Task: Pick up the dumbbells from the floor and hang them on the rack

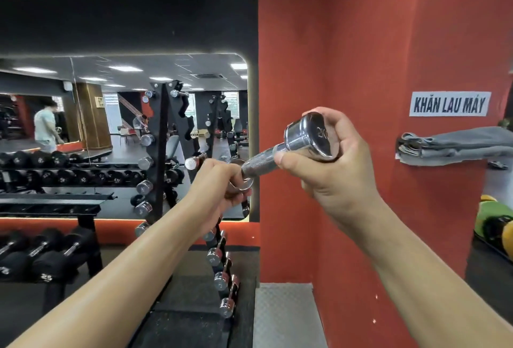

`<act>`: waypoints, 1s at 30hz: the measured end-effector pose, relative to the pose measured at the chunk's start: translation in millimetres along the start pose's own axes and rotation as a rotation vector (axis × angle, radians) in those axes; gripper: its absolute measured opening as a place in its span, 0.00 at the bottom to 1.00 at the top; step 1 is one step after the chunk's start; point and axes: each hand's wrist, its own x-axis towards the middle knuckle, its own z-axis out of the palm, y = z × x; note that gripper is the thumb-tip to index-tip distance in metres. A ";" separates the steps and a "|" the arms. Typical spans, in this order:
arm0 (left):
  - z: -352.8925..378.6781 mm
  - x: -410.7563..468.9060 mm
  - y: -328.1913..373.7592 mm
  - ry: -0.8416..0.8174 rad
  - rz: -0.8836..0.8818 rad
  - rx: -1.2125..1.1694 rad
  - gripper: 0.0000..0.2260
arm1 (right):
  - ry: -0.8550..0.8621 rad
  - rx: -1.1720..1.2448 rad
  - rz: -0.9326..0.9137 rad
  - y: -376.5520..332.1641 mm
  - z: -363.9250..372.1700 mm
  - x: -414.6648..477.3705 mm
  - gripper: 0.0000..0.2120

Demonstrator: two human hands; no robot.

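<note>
I hold one chrome dumbbell in the air with both hands, tilted down to the left. My right hand grips its near head, thumb on the knurled handle. My left hand is curled round the far head, which is mostly hidden. Below and behind my left hand stands the black vertical rack, with several chrome dumbbells hanging on its pegs down to the floor. The rack's upper part shows against the mirror.
A large wall mirror reflects the gym and other people. A low rack of black dumbbells stands at the left. A red pillar rises on the right, with grey towels on a holder.
</note>
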 end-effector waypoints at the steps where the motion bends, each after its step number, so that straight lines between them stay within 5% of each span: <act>1: 1.7 12.0 -5.9 -0.005 -0.028 -0.022 0.09 | -0.008 -0.009 -0.021 10.7 2.4 9.2 0.25; 7: 1.8 96.5 -19.5 -0.019 -0.129 -0.267 0.18 | -0.097 -0.022 -0.134 82.2 6.3 70.4 0.27; 17: -28.7 209.7 -40.2 0.063 -0.020 -0.514 0.16 | -0.233 -0.050 -0.201 189.2 18.0 144.0 0.28; 22: -59.4 261.9 -60.2 0.224 0.046 -0.401 0.23 | -0.195 -0.059 -0.202 248.9 27.3 186.4 0.28; 27: -90.6 322.5 -74.4 0.327 0.228 -0.299 0.12 | -0.016 0.063 -0.072 321.7 51.0 245.6 0.22; 30: -114.8 361.6 -72.6 0.430 0.402 -0.103 0.17 | 0.109 0.118 0.048 374.3 73.6 283.9 0.15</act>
